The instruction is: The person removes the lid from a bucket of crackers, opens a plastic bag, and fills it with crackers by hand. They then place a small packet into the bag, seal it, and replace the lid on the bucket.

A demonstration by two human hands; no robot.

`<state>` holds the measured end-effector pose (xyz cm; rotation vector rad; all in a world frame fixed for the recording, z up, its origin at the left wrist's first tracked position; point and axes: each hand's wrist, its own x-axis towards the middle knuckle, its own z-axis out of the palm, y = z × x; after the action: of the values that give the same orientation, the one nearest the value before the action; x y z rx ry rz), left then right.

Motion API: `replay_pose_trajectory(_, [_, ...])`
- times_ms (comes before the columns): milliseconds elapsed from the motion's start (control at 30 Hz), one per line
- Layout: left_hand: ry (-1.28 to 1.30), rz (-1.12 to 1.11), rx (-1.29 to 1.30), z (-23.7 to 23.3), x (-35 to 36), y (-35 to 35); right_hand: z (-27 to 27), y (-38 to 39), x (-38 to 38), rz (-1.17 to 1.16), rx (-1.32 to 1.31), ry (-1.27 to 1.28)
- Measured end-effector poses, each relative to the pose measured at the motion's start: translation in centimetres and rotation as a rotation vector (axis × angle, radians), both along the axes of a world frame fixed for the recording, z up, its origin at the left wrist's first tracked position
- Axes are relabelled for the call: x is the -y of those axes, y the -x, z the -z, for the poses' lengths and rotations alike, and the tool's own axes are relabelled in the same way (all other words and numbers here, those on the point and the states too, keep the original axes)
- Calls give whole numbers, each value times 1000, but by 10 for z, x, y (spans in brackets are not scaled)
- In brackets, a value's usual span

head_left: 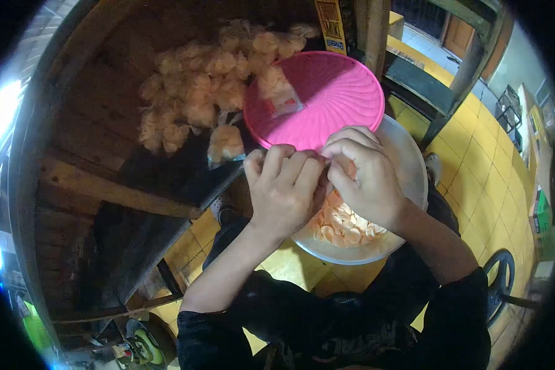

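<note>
My left hand and my right hand meet with fingertips pinched together above a large whitish tub. What they grip is mostly hidden behind the fingers; a bit of orange shows beside the right thumb. Thin, round, pale-orange chips lie in the tub below. A pink ribbed lid rests across the tub's far side, just beyond my fingers. On the lid lies a clear packet of chips with a red mark.
Many filled clear packets are heaped on the dark wooden table at left, with one packet near its edge. A wooden post stands behind the lid. Yellow tiles cover the floor.
</note>
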<state>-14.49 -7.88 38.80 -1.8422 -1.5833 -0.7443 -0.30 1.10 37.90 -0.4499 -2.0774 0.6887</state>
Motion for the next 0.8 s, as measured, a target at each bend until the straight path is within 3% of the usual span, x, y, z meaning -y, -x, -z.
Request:
replay_pose_trajectory(200, [102,267,94,-4,2,18,-3,-2,-8,-120,84,-66])
replay_pose_trajectory(267, [126,295,116,-5,4,21,-3,-7,-13,-326,228,104])
replay_pose_trajectory(367, [277,319,281,1,3,26,4,-6,-13,-343,168,121])
replay_pose_trajectory(433, [305,337,729,13,3,27,2,-3,-10,-312,107,53])
replay_pose_trajectory(467, [308,334,731,15,5,24,3,-1,-8,-287,48,-13])
replay_pose_trajectory(533, [324,434,1311,16,6,17,3,-1,-4,-217,20,-12])
replay_pose_trajectory(600, [268,458,1352,14,3,14,4,-1,-5,-149,-7,-12])
replay_pose_trajectory(667, [214,483,1392,12,3,12,6,0,-10,-162,-26,-284])
replay_pose_trajectory(800, [252,440,1340,14,5,13,7,4,-4,-95,-53,-233])
